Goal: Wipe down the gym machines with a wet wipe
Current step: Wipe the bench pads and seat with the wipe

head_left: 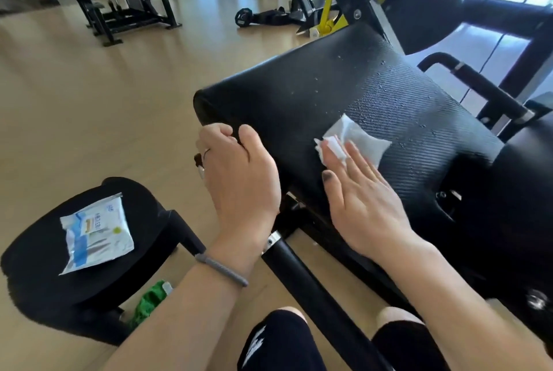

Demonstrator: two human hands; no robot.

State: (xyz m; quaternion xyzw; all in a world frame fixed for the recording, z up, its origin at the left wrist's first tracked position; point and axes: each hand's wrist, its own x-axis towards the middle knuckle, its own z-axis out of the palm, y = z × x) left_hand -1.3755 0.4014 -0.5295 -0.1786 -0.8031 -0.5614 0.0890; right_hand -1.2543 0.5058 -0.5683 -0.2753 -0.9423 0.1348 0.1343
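right hand (363,191) is lying flat, fingers straight and together, pressing the wet wipe (356,138) onto the black seat pad (314,92) of the gym machine. wipe is sitting under the fingertips, mid-pad, bunched and partly folded at its 9 o'clock edge. left hand (239,173) is curling over the pad's near corner, at 9 o'clock from the wipe, fingers wrapped on the edge, apparently bracing.

droplets are showing on the ribbed part of the pad at 12 to 2 o'clock from the wipe, so that zone is looking wet but probably not wiped through yet. judging the pad as partway done.

for this step:
- keeping the palm flat and pressure even, since the ribbed texture will likely be trapping moisture in the grooves
- running strokes along the ribs, overlapping each pass
- unfolding the bunched edge so more wipe is contacting the pad
- working toward 1 o'clock, then covering the smooth front end and the sides
- keeping the left hand bracing if the pad wobbles

wipe packet (95,233) is lying on the smaller round black pad (39,269) at 8 o'clock, well apart from the hands, reachable when this wipe dries out. something green (149,301) is lying on the floor beside that pad; can't tell what it is.
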